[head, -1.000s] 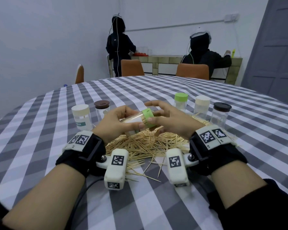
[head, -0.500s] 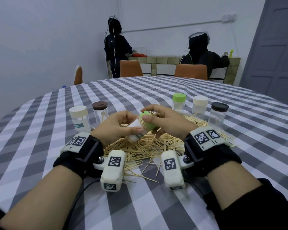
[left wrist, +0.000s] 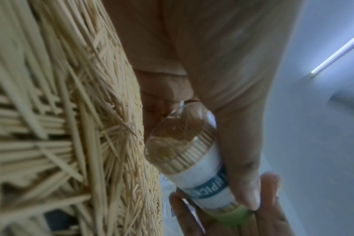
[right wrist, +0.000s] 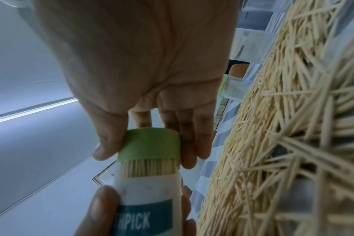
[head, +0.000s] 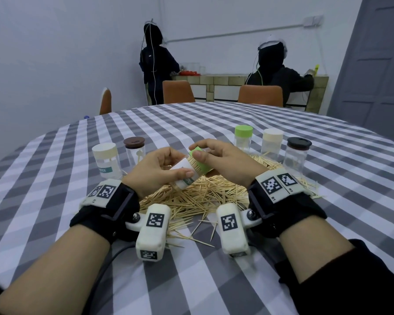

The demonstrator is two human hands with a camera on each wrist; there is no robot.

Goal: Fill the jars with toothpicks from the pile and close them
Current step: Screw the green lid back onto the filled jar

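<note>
Counter: a round counter [head: 282, 137] under a smooth grey-and-white checked cloth spreads beneath both hands; its near edge is cut off at the frame bottom.
Pile: a loose heap of thin pale wooden toothpicks [head: 198, 196], pointed and lying criss-cross, sits directly below the two grips, with stray sticks scattered toward the wrists.
Held jar: a clear plastic cylindrical jar with a white and teal paper label [head: 183, 172] is tilted above the pile, base down toward the left wrist. It is packed with upright toothpicks, seen through its base in the left wrist view [left wrist: 180, 140]. Only part of the label lettering is readable.
Left grip: the left hand [head: 156, 170] is wrapped round the jar's body, thumb on the label; the other fingertips are hidden behind it.
Lid: a matte light-green round plastic cap [head: 200, 163] sits on the jar's mouth, a band of toothpick ends showing under its rim [right wrist: 150, 146]. Whether it is fully seated cannot be told.
Right grip: the right hand [head: 223, 162] is clamped on the cap, thumb on one side, fingers on the other.
Other jars: beyond the left grip stand a cream-capped jar [head: 106, 161] and a brown-capped jar [head: 134, 151]; beyond the right grip a green-capped jar [head: 243, 138], a cream-capped one [head: 272, 143] and a dark-capped one [head: 297, 155]. Their contents are hard to make out.
</note>
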